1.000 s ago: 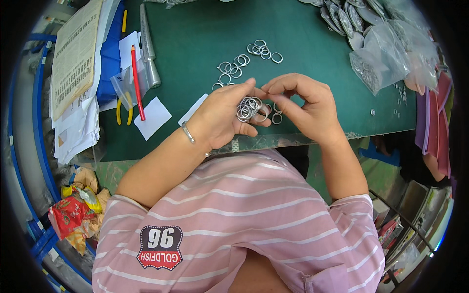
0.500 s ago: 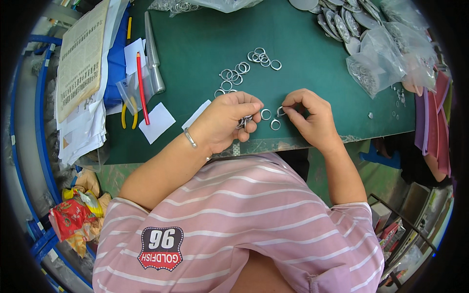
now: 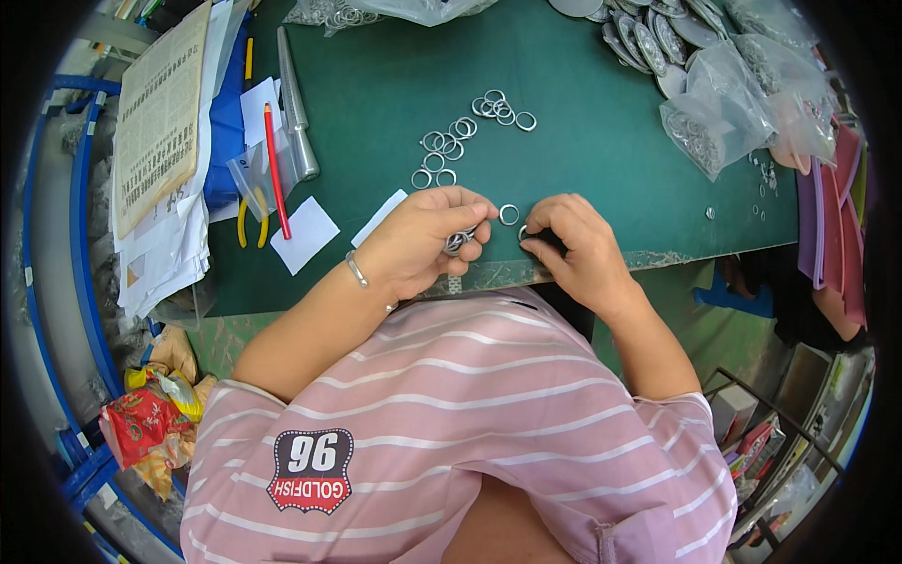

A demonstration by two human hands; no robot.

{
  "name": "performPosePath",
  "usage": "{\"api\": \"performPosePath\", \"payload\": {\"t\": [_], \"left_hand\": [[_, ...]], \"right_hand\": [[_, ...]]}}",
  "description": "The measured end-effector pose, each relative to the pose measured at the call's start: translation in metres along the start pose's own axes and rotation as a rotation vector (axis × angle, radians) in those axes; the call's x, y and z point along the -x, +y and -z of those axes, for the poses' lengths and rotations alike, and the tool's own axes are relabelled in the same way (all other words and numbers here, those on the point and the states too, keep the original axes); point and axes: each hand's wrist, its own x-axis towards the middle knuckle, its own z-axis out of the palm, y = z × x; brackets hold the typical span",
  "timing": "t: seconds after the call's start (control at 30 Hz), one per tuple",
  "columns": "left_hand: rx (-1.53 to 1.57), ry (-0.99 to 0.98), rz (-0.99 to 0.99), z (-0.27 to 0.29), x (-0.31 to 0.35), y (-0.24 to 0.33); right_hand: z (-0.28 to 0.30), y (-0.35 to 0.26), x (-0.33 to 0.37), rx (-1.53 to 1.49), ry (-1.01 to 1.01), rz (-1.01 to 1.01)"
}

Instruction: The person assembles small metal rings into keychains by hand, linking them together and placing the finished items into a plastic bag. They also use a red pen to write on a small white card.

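My left hand (image 3: 427, 235) is closed around a small bunch of silver rings (image 3: 458, 242), held low over the table near its front edge. Its thumb and forefinger come together above them. To the right, my right hand (image 3: 578, 246) pinches a single ring (image 3: 523, 232) between thumb and forefinger; the fingers partly cover it. One loose ring (image 3: 508, 214) lies on the green tabletop between the two hands. Beyond my left hand, more rings (image 3: 434, 143) lie in a loose trail, leading to a cluster of rings (image 3: 495, 106) farther off.
At left lie a tapered metal rod (image 3: 293, 94), a red pencil (image 3: 276, 164), yellow-handled pliers (image 3: 252, 221), white paper slips (image 3: 304, 231) and stacked papers (image 3: 162, 141). Clear bags (image 3: 719, 108) and flat metal ovals (image 3: 653, 42) fill the far right. Small parts (image 3: 763, 179) lie nearby.
My right hand has shifted left and slightly nearer to me. Two rings showed at its fingertips before; only one shows there now. My left hand has barely moved, still holding its rings.
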Motion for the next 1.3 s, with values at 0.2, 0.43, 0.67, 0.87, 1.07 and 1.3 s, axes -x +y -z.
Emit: {"api": "performPosePath", "payload": {"t": [0.2, 0.43, 0.67, 0.87, 1.07, 1.3], "left_hand": [[0.085, 0.006, 0.052, -0.009, 0.005, -0.007], [0.079, -0.054, 0.064, 0.002, -0.002, -0.015], [0.188, -0.115, 0.082, 0.003, -0.005, -0.012], [0.151, -0.101, 0.055, -0.005, -0.014, -0.012], [0.275, -0.042, -0.005, -0.006, -0.012, -0.004], [0.382, -0.115, -0.045, 0.0, -0.023, -0.002]], "right_hand": [[0.002, -0.018, -0.01, -0.385, -0.02, -0.182], [-0.013, 0.004, -0.022, -0.05, -0.002, 0.048], [0.003, -0.014, -0.037, -0.33, 0.012, -0.014], [0.009, 0.033, -0.075, 0.185, 0.135, 0.093], [0.013, 0.037, -0.077, 0.075, 0.082, -0.032], [0.003, 0.029, -0.102, 0.051, 0.066, 0.08]]}}
